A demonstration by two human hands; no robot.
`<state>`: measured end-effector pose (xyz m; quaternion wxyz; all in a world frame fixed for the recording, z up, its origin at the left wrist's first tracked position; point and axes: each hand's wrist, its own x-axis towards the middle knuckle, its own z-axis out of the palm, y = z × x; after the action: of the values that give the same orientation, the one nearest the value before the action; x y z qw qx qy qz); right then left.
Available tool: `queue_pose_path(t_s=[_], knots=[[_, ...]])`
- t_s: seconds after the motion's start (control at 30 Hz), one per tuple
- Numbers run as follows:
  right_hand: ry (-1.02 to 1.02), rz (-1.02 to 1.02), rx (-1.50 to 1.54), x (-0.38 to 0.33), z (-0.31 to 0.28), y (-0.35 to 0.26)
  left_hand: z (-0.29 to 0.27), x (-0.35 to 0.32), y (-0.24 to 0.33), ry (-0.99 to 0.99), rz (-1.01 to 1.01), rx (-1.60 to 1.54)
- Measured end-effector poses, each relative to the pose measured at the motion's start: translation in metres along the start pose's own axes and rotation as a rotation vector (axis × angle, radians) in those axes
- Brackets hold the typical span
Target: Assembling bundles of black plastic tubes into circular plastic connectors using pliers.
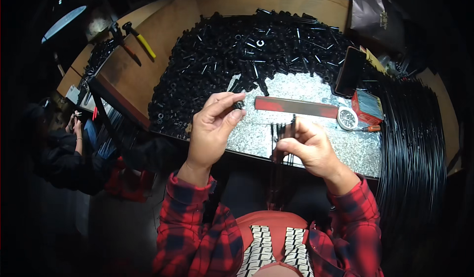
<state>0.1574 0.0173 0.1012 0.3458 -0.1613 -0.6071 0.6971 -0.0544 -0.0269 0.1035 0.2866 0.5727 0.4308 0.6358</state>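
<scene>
Between the thumb and fingertips of my left hand point(210, 129) is a small black cylindrical part point(239, 105), partly hidden by the fingers. My right hand point(312, 151) pinches several thin black cables point(277, 153), which hang down past the table edge and look blurred. Both hands are raised over the near side of a speckled silvery work surface point(247, 137), with a gap between them. Beyond them lies a long red and grey bar point(296, 106). Behind it rises a large heap of small black parts point(222, 55).
At right, a white round dish point(347, 118) holds tiny pieces beside a red box point(368, 111) and an orange-handled tool point(371, 128). A phone point(349, 72) leans upright. Long black cables point(412, 138) drape over the right edge. Yellow-handled pliers point(143, 42) hang left; another person point(74, 143) sits beyond.
</scene>
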Motion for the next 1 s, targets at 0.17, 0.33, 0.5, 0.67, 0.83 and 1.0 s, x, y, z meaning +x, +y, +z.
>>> queue_pose_path(t_s=[0.17, 0.33, 0.5, 0.67, 0.83, 1.0], knots=[[-0.021, 0.029, 0.058, 0.005, -0.003, 0.008, 0.014, -0.001, 0.01, -0.144, 0.03, -0.268], [-0.036, 0.004, 0.074, 0.006, -0.003, 0.009, 0.019, 0.001, 0.01, -0.18, -0.021, -0.318], [-0.037, 0.011, 0.05, 0.01, -0.004, 0.008, 0.019, 0.001, 0.011, -0.206, -0.001, -0.333], [-0.039, 0.019, 0.079, 0.009, -0.005, 0.01, 0.019, 0.001, 0.015, -0.229, -0.014, -0.339], [-0.059, 0.006, 0.032, 0.01, 0.0, 0.008, 0.022, 0.0, 0.011, -0.213, 0.015, -0.35], [-0.06, -0.027, -0.037, 0.01, 0.004, 0.007, 0.024, -0.001, 0.012, -0.21, -0.033, -0.406]])
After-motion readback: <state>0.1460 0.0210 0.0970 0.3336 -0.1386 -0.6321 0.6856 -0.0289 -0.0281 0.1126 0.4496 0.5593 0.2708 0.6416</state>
